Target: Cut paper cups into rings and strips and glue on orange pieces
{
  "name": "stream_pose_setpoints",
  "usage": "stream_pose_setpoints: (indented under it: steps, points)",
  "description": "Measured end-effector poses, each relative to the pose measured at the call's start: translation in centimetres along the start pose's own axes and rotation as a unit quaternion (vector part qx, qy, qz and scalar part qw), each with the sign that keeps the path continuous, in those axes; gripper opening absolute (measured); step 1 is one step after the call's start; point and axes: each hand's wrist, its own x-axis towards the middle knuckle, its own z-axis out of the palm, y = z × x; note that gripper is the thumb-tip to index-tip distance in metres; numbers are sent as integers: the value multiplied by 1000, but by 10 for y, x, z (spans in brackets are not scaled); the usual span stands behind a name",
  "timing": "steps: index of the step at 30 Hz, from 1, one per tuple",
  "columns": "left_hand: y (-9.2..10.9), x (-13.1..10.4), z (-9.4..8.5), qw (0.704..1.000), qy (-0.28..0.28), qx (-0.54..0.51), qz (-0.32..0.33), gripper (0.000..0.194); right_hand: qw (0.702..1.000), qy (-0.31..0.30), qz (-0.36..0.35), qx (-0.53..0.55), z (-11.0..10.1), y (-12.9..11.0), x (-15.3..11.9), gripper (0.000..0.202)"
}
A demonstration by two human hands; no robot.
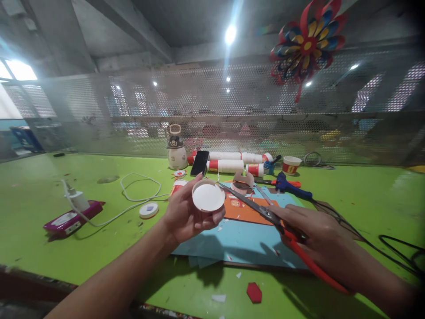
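My left hand holds a round white paper cup base with a short rim, its flat face toward the camera. In my right hand are scissors with red handles, the blades pointing left and their tip close to the right edge of the cup base. Beneath both hands lie light blue sheets and an orange sheet. Behind the scissors sits a cut white paper ring piece.
A purple power strip with a charger and white cable lies left. Farther back stand a bottle, a phone, stacked paper cups and a single cup. A blue glue gun with black cable lies right; a red hexagon is in front.
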Motion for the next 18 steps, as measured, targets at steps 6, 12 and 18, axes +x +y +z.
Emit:
stream_pose_setpoints:
  steps: [6,12,18]
  points:
    - [1,-2,-2,1000,8,17,11,50,999,31,6,-28,-1,6,0,45]
    - [3,-3,-7,987,42,135,80,44,996,43,64,42,0,11,-3,34]
    - [9,-1,-15,925,61,314,205,39,985,-1,116,128,-3,5,-7,34]
